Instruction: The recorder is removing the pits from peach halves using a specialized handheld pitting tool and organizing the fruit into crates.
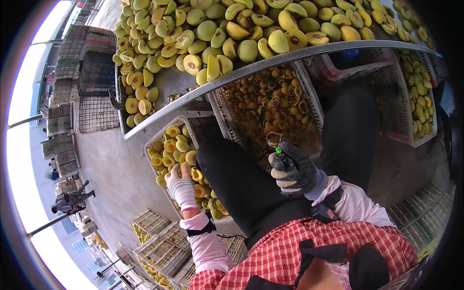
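My right hand (292,169), in a grey and black coated glove, is closed around the handle of a loop-ended pitting tool (274,140). A bit of green shows on its handle, and the metal ring points up and away from me. My left hand (181,187) wears a striped glove that leaves the fingertips bare. Its fingers reach out over a crate (166,193) of hollowed yellow-green fruit halves, peach-like in look, beside my left knee. The fingertips are close to a fruit half (191,157); whether they touch it I cannot tell.
Cut fruit halves (246,48), many with stones, cover a metal-rimmed table (212,86) ahead. Under it, between my knees, a crate (315,104) holds brownish pits and scraps. Another fruit crate (420,137) stands at right. Stacked crates (96,115) and a distant person (72,199) are at left.
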`<state>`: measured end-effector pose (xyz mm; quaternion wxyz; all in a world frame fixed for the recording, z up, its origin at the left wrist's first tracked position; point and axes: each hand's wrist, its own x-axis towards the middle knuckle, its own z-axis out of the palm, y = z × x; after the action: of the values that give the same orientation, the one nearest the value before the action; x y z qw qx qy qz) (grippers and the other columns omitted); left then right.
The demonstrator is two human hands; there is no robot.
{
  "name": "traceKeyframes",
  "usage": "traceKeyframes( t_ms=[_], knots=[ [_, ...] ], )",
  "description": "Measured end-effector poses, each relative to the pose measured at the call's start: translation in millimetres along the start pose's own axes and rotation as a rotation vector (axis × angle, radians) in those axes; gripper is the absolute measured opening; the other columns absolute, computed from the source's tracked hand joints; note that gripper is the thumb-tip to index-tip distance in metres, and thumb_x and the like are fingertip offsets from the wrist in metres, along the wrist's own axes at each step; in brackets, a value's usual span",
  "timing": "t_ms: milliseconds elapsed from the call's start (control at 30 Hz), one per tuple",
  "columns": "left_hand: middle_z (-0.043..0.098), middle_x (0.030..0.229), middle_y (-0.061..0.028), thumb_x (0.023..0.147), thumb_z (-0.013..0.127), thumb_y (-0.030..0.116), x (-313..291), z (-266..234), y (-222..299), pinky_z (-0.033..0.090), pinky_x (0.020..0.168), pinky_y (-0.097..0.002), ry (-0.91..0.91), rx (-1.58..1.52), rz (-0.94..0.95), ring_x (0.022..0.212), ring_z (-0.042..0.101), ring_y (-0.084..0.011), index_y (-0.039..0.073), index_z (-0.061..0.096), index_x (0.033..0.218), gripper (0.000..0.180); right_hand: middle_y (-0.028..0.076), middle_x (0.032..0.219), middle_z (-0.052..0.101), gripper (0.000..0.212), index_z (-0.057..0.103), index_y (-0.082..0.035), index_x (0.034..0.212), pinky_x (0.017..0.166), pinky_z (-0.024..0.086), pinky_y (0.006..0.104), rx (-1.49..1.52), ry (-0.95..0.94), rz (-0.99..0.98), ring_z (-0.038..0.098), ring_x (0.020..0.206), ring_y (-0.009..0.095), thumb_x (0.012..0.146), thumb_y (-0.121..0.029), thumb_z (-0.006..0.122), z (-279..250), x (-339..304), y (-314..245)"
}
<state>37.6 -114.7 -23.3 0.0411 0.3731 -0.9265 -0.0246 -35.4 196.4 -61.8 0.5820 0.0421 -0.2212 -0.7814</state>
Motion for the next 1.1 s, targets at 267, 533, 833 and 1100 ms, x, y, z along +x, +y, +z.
traceKeyframes(
  t_ms=[267,533,833,1100],
  knots=[
    [0.063,0.105,-0.0196,0.076,0.067,0.055,99,-10,222,0.05,0.08,-0.0429,-0.08,-0.063,0.485,0.092,0.062,-0.0365,0.005,0.062,0.108,0.06,-0.002,0.046,0.036,0.053,0.058,-0.006,0.084,0.031,0.026,0.0198,-0.308,0.467,-0.096,0.029,0.031,0.007,0.098,-0.053,0.035,-2,10,-15],
    [0.062,0.099,-0.0107,0.065,0.079,0.009,76,-12,201,0.05,0.075,-0.0359,0.195,-0.534,0.959,0.084,0.061,-0.0296,0.007,0.064,0.107,0.044,-0.002,0.054,0.047,0.045,0.059,-0.007,0.095,0.037,0.031,0.0204,-0.689,0.89,-0.468,0.039,0.039,0.007,0.093,-0.05,0.05,40,18,-36],
    [0.049,0.122,-0.0062,0.092,0.054,0.045,-44,-8,175,0.041,0.095,-0.0303,-0.708,-1.578,0.211,0.111,0.051,-0.0172,0.004,0.031,0.143,0.069,0.001,0.098,0.06,0.025,0.057,-0.003,0.107,0.081,0.044,0.0209,-1.034,0.793,-0.66,0.055,0.091,0.006,0.086,-0.01,0.068,57,25,-28],
    [0.059,0.091,-0.0013,0.096,0.046,0.041,-76,16,169,0.042,0.075,-0.024,-0.344,-1.414,0.116,0.082,0.051,-0.0091,0.003,0.058,0.106,0.041,0.019,0.073,0.06,0.021,0.051,0.0,0.096,0.057,0.045,0.0432,-2.115,0.831,-0.671,0.06,0.071,0.041,0.091,-0.019,0.058,46,15,11]
  ],
)
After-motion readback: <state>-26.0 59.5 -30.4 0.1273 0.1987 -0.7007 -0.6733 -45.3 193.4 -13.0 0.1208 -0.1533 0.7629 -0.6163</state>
